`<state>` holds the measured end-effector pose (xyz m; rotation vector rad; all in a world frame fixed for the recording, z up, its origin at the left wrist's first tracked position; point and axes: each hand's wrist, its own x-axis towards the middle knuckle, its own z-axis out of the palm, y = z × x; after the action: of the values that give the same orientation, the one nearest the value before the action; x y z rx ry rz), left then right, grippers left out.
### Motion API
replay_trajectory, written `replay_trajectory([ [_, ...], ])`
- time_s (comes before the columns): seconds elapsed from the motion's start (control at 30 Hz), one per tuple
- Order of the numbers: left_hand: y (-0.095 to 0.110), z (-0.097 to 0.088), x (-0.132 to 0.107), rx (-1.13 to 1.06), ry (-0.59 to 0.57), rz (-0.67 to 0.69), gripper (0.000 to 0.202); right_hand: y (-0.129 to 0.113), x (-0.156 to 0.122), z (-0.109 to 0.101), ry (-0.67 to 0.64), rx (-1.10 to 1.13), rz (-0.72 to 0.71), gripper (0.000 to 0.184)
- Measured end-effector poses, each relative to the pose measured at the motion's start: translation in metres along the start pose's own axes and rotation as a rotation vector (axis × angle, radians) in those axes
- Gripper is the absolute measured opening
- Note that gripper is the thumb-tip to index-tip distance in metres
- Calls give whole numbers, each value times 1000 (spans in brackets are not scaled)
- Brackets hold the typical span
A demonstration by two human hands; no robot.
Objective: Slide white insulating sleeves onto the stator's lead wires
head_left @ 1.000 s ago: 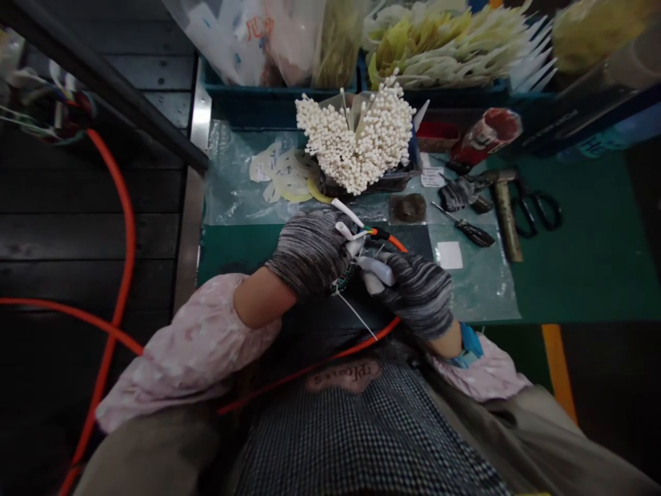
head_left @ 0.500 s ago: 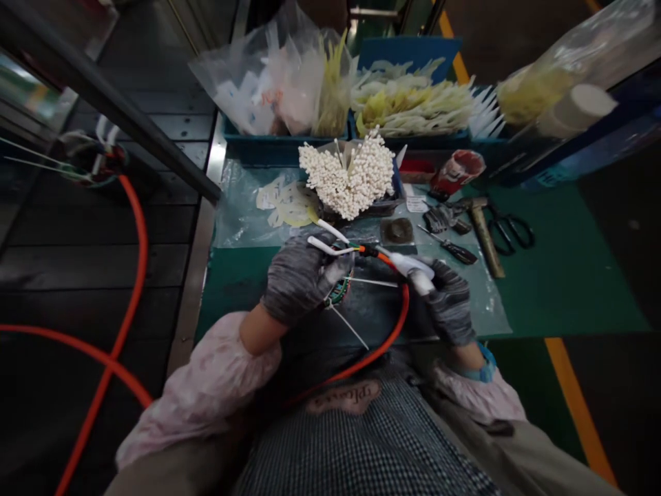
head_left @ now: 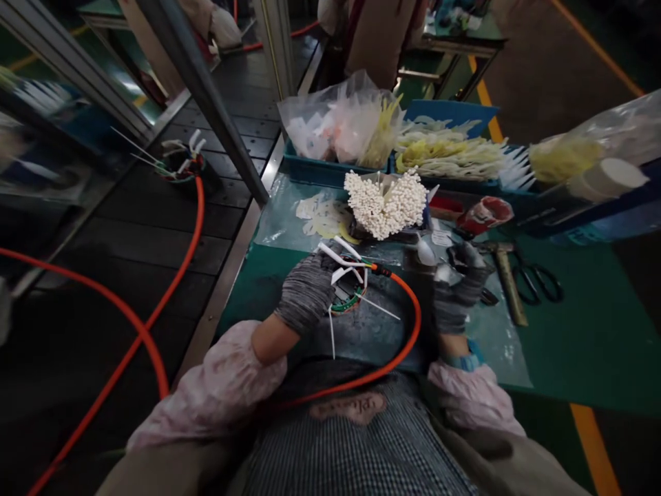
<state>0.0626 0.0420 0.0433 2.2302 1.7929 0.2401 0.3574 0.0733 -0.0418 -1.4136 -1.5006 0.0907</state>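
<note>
A ring-shaped motor stator with a green rim, white sleeved leads and thin white ties stands on the green bench top. My left hand, in a grey knit glove, grips its left side. An orange cable runs from the leads, curving down towards my lap. My right hand, also gloved, is at the right with thumb and fingers apart, above dark tools that it partly hides. Just left of its fingers lies a small white squeeze bottle.
Bundled white-tipped sticks stand behind the stator. Bins of yellowish sleeves line the back. A hammer and scissors lie at right. Another stator sits on the roller conveyor, left of a metal post.
My right hand has let go of the white squeeze bottle and moved right to the tools. My left hand still holds the stator, now tilted more upward. The view has shifted up and left.
</note>
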Motion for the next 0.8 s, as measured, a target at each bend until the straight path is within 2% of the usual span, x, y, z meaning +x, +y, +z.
replay_trajectory([
  [0.03, -1, 1, 2, -7, 7, 6, 56, -13, -6, -9, 14, 4, -50, 33],
  [0.07, -1, 2, 4, -13, 12, 17, 56, -27, -11, -16, -75, 11, -84, 25],
  [0.13, -2, 6, 8, -13, 19, 39, 53, -51, -18, -22, -361, 41, -116, 21],
  [0.2, -1, 11, 9, -6, 13, 52, 49, -68, -21, -20, -616, 93, -123, 23],
  [0.23, -2, 14, 9, -2, 11, 53, 47, -74, -21, -18, -692, 128, -141, 24],
  [0.3, -4, 21, 5, -11, 23, 61, 45, -79, -21, -12, -753, 197, -225, 24],
  [0.4, -13, 34, -5, -91, 61, 81, 50, -76, -28, -7, -739, 224, -385, 29],
  [0.47, -21, 42, -13, -190, 84, 108, 57, -71, -39, -3, -692, 202, -441, 36],
  [0.57, -30, 46, -24, -333, 111, 184, 78, -64, -61, 6, -562, 138, -445, 35],
  [0.63, -32, 46, -30, -412, 141, 187, 90, -67, -75, 14, -474, 108, -438, 31],
  [0.8, -33, 51, -34, -553, 232, 104, 94, -88, -92, 29, -400, 122, -455, 27],
])
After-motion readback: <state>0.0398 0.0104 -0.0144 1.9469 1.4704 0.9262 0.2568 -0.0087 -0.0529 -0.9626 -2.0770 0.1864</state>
